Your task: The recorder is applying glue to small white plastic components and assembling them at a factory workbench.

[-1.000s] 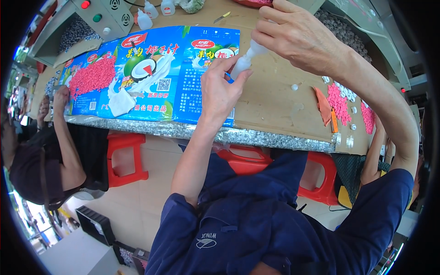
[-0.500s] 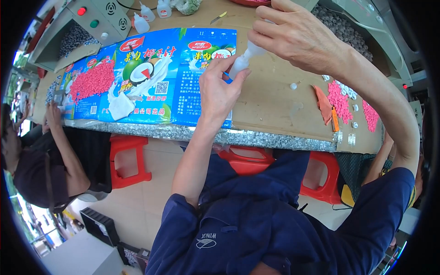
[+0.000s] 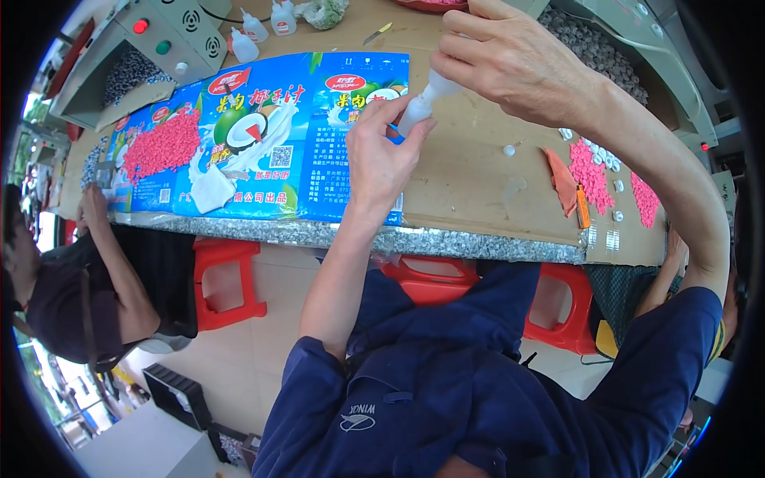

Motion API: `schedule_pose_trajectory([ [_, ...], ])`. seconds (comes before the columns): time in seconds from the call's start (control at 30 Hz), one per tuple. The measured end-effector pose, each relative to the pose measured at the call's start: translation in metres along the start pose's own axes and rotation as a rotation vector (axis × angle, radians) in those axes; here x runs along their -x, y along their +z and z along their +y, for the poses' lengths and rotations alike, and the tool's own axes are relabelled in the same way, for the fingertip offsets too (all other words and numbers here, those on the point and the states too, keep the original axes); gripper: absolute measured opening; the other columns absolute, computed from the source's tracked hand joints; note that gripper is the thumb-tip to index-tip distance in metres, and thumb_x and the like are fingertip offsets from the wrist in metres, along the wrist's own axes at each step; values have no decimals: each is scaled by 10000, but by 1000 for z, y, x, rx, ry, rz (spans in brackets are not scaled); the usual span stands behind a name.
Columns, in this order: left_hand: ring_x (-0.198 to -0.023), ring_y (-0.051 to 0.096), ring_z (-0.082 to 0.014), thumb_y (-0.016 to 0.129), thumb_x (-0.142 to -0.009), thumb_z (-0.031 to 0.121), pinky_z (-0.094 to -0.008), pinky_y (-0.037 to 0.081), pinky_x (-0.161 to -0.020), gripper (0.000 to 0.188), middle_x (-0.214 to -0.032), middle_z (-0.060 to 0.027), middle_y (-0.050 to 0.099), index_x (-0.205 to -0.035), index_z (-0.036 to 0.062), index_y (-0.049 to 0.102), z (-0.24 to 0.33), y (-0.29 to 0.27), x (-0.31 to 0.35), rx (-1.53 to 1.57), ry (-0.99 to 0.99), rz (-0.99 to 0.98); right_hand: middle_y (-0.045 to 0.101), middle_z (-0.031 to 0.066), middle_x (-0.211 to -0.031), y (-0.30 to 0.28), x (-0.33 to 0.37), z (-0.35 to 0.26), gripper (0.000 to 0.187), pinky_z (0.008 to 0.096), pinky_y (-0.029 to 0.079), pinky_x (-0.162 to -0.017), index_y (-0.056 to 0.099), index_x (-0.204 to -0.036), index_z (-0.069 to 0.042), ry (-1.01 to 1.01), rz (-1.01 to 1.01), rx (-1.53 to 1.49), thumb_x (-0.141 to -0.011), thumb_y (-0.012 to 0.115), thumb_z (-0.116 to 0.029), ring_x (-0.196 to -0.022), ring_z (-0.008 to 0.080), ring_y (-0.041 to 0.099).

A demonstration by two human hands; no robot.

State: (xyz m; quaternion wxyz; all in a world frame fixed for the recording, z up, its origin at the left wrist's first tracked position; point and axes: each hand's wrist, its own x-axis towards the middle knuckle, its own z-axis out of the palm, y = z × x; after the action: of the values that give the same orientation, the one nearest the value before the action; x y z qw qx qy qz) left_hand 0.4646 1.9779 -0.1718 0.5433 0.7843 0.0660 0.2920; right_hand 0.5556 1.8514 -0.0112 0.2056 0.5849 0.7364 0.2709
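Observation:
Above the middle of the table, my left hand grips a small white squeeze bottle between thumb and fingers, its mouth upward. My right hand is raised higher and closed around a second white bottle, tilted neck down. The two bottles meet at their necks; whether liquid passes between them is too small to make out. A small round white cap lies on the cardboard, right of the lower bottle.
Pink pieces and a white cloth lie on a blue printed sheet. Several squeeze bottles and a knife sit farther back. An orange cloth and orange lighter-like object lie right. A co-worker sits left.
The view has shifted very slightly. My hands and both bottles hold practically the same position, with no visible change in grip.

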Motion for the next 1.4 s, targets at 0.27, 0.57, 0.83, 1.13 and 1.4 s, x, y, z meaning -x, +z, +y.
schedule_pose_trajectory([
  [0.27,-695,563,-178,718,-700,123,-284,449,-589,300,-807,-98,594,-962,-1,642,0,-2,0,-14,-8,-7,487,36,-708,1,-1,0,147,298,338,-667,548,-755,-35,7,37,-25,-699,534,-171,-733,165,451],
  [0.57,-687,553,-171,717,-703,124,-275,448,-588,307,-813,-93,595,-974,1,639,-2,-3,0,-4,-8,8,470,36,-711,0,-2,1,93,308,340,-662,512,-698,-66,15,81,-21,-684,535,-154,-736,173,451],
  [0.83,-698,552,-175,719,-701,134,-276,448,-598,307,-820,-95,604,-972,11,644,-5,-4,1,-4,-5,14,474,36,-717,3,-3,2,84,312,338,-684,509,-690,-74,6,65,-44,-687,533,-154,-743,173,450],
  [1.13,-702,559,-175,720,-703,132,-271,455,-604,310,-831,-95,605,-978,11,643,-4,-5,0,-7,-11,17,477,32,-700,2,-3,2,97,312,337,-693,513,-710,-70,37,70,-47,-701,539,-164,-754,168,459],
  [1.4,-695,561,-171,725,-700,124,-272,457,-599,305,-827,-100,609,-969,6,641,-5,-8,2,9,-19,39,489,35,-704,2,-3,1,107,319,341,-706,529,-744,-56,33,2,-10,-721,534,-160,-744,170,465],
])
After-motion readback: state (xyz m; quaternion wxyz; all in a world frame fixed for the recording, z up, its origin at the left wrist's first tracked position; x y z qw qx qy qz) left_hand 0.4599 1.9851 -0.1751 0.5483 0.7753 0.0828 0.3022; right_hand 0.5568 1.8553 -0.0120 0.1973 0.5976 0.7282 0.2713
